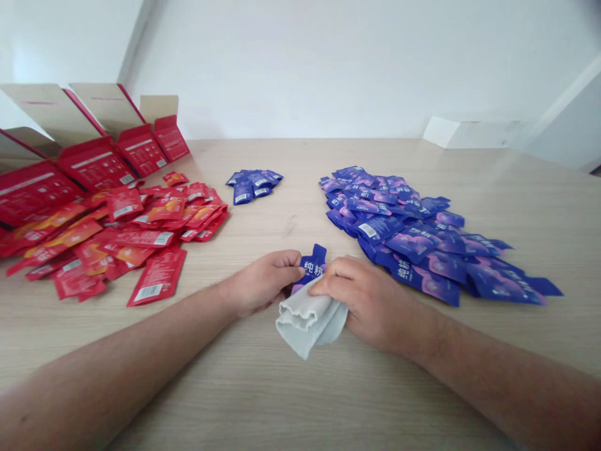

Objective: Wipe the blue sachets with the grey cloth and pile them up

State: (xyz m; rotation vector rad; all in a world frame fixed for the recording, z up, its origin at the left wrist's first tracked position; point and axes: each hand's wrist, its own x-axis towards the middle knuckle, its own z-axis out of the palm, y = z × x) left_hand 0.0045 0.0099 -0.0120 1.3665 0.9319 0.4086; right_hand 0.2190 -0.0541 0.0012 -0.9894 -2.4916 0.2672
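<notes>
Between my two hands, above the middle of the table, is a blue-purple pouch (312,266) with white lettering and a narrow spout-like tab at its top. My left hand (265,282) pinches the pouch's left edge between thumb and fingers. In my right hand (364,297) is a folded white cloth (307,319), gripped with the thumb on top and pressed against the pouch's lower right part. The cloth hides the lower part of the pouch. Just beyond my right hand lies a large heap of matching blue-purple pouches (404,219).
On the left spreads a heap of red and orange pouches (154,216), with open red cartons (98,163) standing behind it. A small group of blue pouches (253,183) lies farther back in the middle. At the back right, a white box (469,133) rests near the wall.
</notes>
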